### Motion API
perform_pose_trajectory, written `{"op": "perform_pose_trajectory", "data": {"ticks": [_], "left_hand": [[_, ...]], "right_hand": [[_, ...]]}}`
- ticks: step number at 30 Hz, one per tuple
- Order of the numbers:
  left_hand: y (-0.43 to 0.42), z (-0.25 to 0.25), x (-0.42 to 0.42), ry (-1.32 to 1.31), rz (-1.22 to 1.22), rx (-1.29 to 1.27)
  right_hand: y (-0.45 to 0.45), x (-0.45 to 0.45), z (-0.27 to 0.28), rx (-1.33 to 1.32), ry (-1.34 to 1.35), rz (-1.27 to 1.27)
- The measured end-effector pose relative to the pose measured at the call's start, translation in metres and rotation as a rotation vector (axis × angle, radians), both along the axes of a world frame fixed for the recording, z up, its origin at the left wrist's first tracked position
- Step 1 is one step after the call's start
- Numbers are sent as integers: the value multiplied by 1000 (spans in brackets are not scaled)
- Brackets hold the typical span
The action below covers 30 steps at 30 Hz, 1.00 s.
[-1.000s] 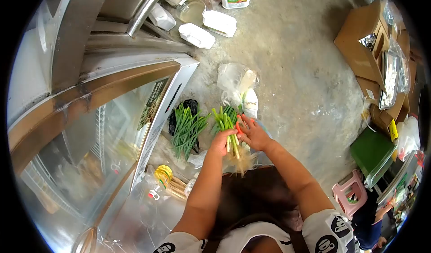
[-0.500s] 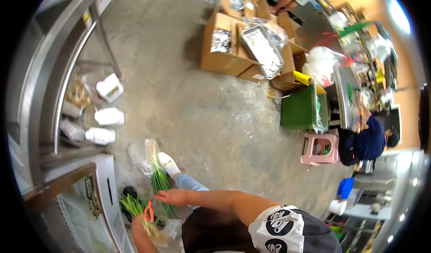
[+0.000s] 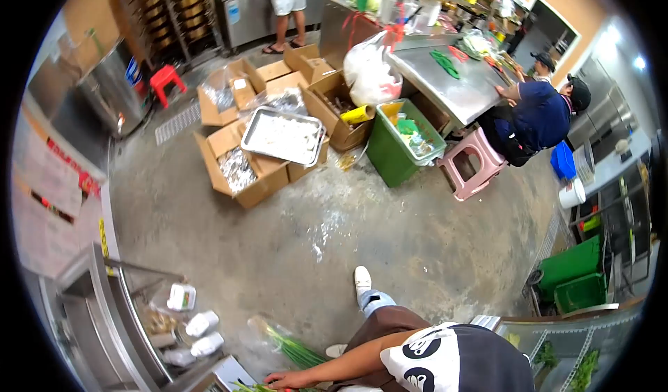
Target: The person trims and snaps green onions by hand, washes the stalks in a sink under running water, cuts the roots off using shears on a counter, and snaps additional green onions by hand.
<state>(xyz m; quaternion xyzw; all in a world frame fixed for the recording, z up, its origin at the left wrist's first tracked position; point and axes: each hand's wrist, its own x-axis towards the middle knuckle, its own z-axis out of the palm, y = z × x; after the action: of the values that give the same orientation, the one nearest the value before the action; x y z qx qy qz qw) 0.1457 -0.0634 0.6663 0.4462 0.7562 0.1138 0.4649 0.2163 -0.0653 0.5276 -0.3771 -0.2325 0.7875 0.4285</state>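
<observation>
At the bottom edge, my right hand (image 3: pixel 284 379) is closed over a bunch of leafy greens (image 3: pixel 248 387). A small red-orange bit shows beneath its fingers, and the frame's edge cuts off most of the bunch. My left hand is out of view. Long green onions (image 3: pixel 298 348) lie on the floor just beyond my right forearm, partly in a clear plastic bag (image 3: pixel 259 328).
White jugs (image 3: pixel 202 323) stand by a steel rack (image 3: pixel 115 322) at lower left. Ahead are cardboard boxes (image 3: pixel 262 192) under a metal tray (image 3: pixel 252 143), a green bin (image 3: pixel 387 157) and a pink stool (image 3: pixel 473 157). Co-workers (image 3: pixel 550 117) are at a steel table (image 3: pixel 456 89).
The view has swung rightward and levelled, moving my hands to the bottom edge. My left hand has left the frame. The orange loop by the greens is now mostly hidden.
</observation>
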Motion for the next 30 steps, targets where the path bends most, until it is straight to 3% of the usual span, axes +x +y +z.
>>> {"op": "perform_pose_trajectory", "data": {"ticks": [4, 6, 10, 13, 14, 15, 16, 17, 19, 20, 22, 24, 26, 28, 30], "left_hand": [[37, -3, 102, -168, 2, -200], [54, -7, 165, -262, -38, -290], [95, -21, 267, -426, -111, -452], [123, -25, 335, -526, -118, -672], [114, 27, 377, -569, -126, -570], [105, 74, 417, -566, -177, -514], [104, 103, 441, -560, -229, -457], [114, 97, 456, -575, -239, -437], [175, -1, 462, -592, -272, -505], [193, -29, 476, -631, -321, -519], [191, -30, 514, -647, -378, -547], [161, 21, 573, -638, -408, -153], [138, 50, 608, -621, -443, -163], [125, 52, 640, -579, -477, -121], [88, 80, 669, -480, -424, -146]], "right_hand": [[13, 153, 46, -58, 138, -95], [11, 250, 88, -130, -15, -140], [6, 416, 78, -61, -113, -429], [-10, 539, 91, -70, -425, -603], [-19, 574, 81, -73, -422, -695], [-37, 616, 146, -226, -403, -665], [-50, 643, 134, -134, -491, -782], [-61, 669, 121, -36, -584, -908], [-93, 706, 170, -147, -735, -1080], [-111, 726, 151, -146, -758, -1189], [-152, 750, 136, -169, -767, -1309], [-195, 759, 145, -203, -555, -1507], [-239, 778, 117, -212, -493, -1625], [-290, 805, 126, -346, -386, -1582], [-327, 844, 127, -384, -449, -1630]]}}
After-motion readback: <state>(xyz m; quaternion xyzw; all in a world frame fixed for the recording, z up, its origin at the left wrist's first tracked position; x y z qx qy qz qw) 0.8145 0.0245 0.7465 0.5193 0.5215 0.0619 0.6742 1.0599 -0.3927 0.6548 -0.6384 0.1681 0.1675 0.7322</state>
